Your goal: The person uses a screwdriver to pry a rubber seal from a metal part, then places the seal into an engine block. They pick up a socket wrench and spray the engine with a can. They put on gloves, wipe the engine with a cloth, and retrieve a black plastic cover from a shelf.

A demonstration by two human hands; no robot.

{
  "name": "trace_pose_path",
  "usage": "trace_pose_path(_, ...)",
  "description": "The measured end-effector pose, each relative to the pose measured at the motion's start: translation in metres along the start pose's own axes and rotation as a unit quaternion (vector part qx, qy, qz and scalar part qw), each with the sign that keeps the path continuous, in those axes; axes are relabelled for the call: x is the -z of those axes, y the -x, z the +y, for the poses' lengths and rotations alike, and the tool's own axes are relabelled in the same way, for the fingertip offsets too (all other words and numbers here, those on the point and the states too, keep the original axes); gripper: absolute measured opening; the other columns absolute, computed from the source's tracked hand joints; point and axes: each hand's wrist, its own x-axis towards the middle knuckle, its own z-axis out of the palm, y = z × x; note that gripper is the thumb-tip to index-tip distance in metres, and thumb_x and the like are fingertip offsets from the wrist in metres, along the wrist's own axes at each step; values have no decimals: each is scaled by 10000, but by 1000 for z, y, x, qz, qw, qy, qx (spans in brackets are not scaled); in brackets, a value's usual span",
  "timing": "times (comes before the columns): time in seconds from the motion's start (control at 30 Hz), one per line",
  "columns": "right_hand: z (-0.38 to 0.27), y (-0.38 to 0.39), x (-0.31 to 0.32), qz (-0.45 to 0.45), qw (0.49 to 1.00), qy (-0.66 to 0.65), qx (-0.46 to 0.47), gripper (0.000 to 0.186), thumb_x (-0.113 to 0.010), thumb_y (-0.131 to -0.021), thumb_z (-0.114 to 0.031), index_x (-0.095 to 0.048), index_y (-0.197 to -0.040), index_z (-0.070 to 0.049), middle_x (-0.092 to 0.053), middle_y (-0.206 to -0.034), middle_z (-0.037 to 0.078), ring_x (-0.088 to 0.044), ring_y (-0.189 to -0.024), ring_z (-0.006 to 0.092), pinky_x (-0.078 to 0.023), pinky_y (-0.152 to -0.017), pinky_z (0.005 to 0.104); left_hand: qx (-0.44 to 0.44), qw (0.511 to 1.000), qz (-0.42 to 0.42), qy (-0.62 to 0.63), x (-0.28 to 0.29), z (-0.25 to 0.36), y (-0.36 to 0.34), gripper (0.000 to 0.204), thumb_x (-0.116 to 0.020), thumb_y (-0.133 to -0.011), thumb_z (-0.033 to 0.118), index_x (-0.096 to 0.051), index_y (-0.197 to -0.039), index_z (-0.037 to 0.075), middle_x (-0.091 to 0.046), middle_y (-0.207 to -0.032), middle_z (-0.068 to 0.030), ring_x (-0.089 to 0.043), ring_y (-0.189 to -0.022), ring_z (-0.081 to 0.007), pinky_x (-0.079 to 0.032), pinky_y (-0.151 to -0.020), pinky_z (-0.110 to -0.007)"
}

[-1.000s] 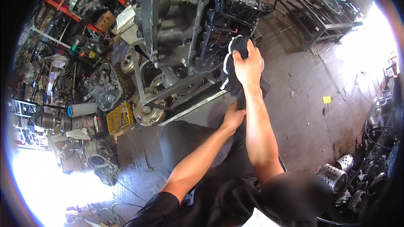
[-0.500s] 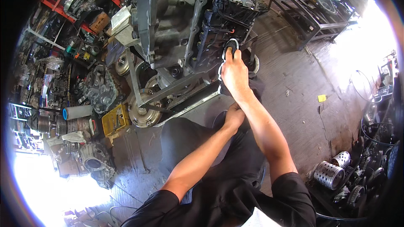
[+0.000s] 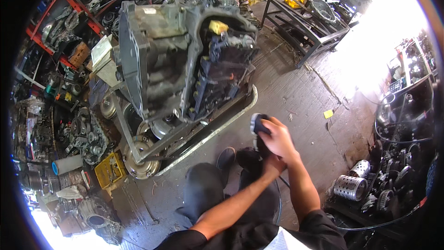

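Dark round part (image 3: 259, 124), black with a pale rim, sits in the right hand (image 3: 277, 140), fingers closed around it, just off the near right corner of the big gearbox housing (image 3: 185, 60). Left hand (image 3: 270, 164) tucked under the right wrist; grip hidden, cannot tell. Gearbox stands on a metal tray (image 3: 217, 127), floor around it oily. Step looks like handling the part clear of the gearbox. Next move likely needs a steady two-handed hold.

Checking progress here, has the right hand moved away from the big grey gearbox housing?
Yes. The right hand pulled back from the grey gearbox housing, toward the person's knees.
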Motion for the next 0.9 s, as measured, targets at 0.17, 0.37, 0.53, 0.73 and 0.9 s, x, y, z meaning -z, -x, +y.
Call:
trace_pose_path(0.17, -71, 0, 80, 186, 961, -133, -155, 82, -624, -959, -1, -669, -1026, 16, -639, -935, 15, -585, -817, 87, -490, -736, 250, -82, 941, 70, 322, 42, 84, 43, 383, -696, -934, 332, -656, -1217, 78, -710, -1112, -197, -686, -1027, -372, -527, -861, -452)
trace_pose_path(0.37, -213, 31, 140, 224, 836, -387, -319, 282, -544, -1070, -234, -688, -1070, 9, -686, -928, 27, -632, -825, 110, -521, -750, 265, 35, 876, -21, 481, 187, 125, 160, 368, -563, -957, 39, -593, -1324, 37, -665, -1271, -104, -604, -1201, -174, -457, -1049, -324)
trace_pose_path(0.53, -367, 48, 139, -69, 802, -428, -411, 341, -621, -1029, -325, -706, -1068, 3, -703, -931, 47, -671, -810, 147, -549, -718, 293, 132, 905, 97, 393, 335, 207, 340, 338, -556, -947, 28, -626, -1278, 41, -693, -1170, -94, -629, -1107, -151, -481, -986, -298)
trace_pose_path(0.73, -530, 30, 112, -304, 866, -265, -296, 504, -650, -1003, -299, -576, -1375, 33, -638, -1309, 110, -592, -1181, 189, -456, -1020, 328, 99, 764, 302, 561, 429, 279, 524, 377, -551, -933, -35, -606, -1301, 25, -672, -1164, -61, -642, -1068, -172, -514, -935, -301)
trace_pose_path(0.9, -660, 36, 44, -464, 845, -266, 7, 928, -806, -834, -130, -289, -1604, -96, -510, -1441, 100, -564, -1214, 191, -497, -981, 312, -39, 620, 399, 675, 475, 253, 620, 489, -461, -859, -137, -577, -1311, 8, -654, -1223, -82, -631, -1109, -180, -516, -947, -305)
